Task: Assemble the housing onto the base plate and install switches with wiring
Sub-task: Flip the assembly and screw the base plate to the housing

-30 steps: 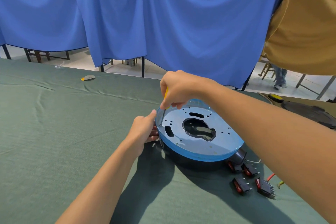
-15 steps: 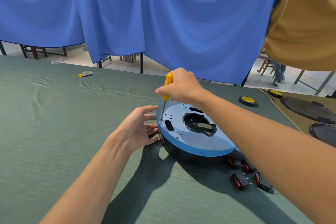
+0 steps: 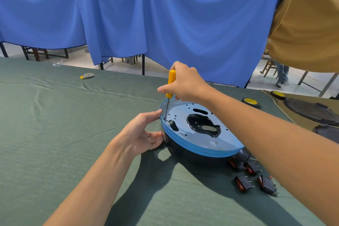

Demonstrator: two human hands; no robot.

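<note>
Nearest the camera, four black rocker switches (image 3: 244, 183) with red faces lie loose on the green table cloth (image 3: 55, 143), just right of the assembly and close under the right forearm. Two sit right beside the housing's lower edge, and two lie a little nearer the viewer.

The black housing (image 3: 192, 157) rests on the cloth at the middle of the table. The round, blue-rimmed base plate (image 3: 201, 139) lies flat on top of it, with a large irregular cut-out near its centre.

The left hand (image 3: 145, 134) braces the left side of the assembly. Its fingers are spread and fairly straight, their tips touching the housing wall, and the thumb reaches up to the plate's rim.

Just beyond, a screwdriver (image 3: 170, 82) with a yellow handle stands nearly upright. Its metal tip is set at a hole near the plate's left edge, close to the left thumb. The right hand (image 3: 185, 84) grips the handle from the right with fingers curled around it.

Further right, two small wheels (image 3: 251, 101) with yellow hubs lie on the table. Beside them, dark round plates (image 3: 311, 110) rest on an olive cloth.

A small yellow-and-grey scrap (image 3: 87, 75) lies near the far left edge. A blue curtain (image 3: 165, 14) hangs behind the table, with an ochre cloth (image 3: 308, 24) at the right.
</note>
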